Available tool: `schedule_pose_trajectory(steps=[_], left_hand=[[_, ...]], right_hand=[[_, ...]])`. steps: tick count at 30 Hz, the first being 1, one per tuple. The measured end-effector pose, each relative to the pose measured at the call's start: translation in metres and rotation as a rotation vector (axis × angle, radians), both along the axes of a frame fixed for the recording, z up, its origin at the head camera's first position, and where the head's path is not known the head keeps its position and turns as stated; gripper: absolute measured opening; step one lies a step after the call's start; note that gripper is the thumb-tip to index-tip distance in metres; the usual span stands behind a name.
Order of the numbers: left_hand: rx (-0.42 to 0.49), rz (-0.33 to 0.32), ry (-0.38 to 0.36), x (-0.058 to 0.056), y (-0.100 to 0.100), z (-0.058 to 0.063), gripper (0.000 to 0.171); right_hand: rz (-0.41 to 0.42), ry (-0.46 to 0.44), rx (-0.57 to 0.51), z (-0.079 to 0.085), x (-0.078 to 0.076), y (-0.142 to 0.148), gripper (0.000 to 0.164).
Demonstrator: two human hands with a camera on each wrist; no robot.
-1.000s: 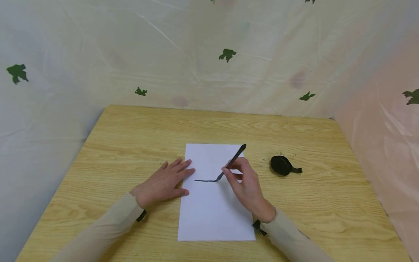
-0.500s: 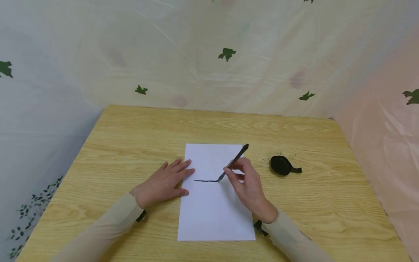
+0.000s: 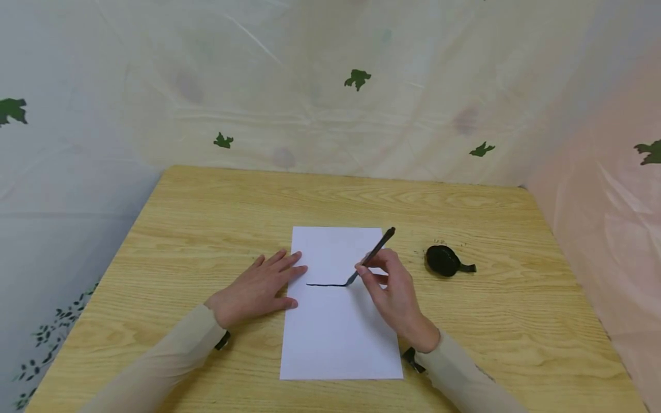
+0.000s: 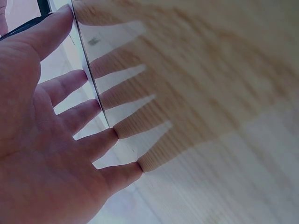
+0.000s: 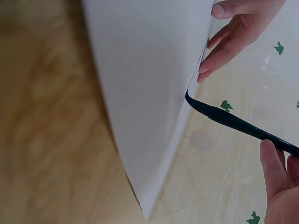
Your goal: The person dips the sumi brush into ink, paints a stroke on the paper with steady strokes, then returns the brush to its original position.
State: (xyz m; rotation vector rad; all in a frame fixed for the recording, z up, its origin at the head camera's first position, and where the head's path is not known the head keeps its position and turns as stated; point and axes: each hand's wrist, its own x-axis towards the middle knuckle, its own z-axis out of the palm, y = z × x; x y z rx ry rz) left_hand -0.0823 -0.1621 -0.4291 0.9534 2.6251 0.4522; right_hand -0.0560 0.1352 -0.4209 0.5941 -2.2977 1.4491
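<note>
A white sheet of paper (image 3: 335, 344) lies on the wooden table, with a thin black line (image 3: 325, 285) across its middle. My right hand (image 3: 397, 298) pinches a dark paintbrush (image 3: 381, 244) between thumb and fingers. The brush leans up to the right, its tip at the right end of the line. In the right wrist view the bristles of the paintbrush (image 5: 198, 105) bend against the paper. My left hand (image 3: 255, 293) rests with fingers spread at the paper's left edge. The left wrist view shows the straight fingers of the left hand (image 4: 56, 126) from the palm side.
A small black dish with a short handle (image 3: 443, 261), dark and shiny inside, stands right of the paper. Dark specks lie on the table (image 3: 217, 201) around it. A pale sheet with green shapes (image 3: 289, 86) hangs behind the table and along its sides.
The right hand and paintbrush have moved slightly to the right, and the black line has grown longer that way. The left hand and paper stay in place.
</note>
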Motion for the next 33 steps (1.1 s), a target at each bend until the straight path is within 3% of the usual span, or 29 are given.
schedule_pose_trajectory(steps=[9, 33], left_hand=[[0.009, -0.003, -0.002, -0.0005, -0.0009, -0.0010, 0.072], [0.013, -0.002, 0.006, 0.0012, -0.0014, -0.0001, 0.072]], right_hand=[[0.013, 0.036, -0.007, -0.0017, -0.0007, 0.0021, 0.033], [-0.024, 0.012, 0.021, -0.0010, 0.0016, 0.0090, 0.034]])
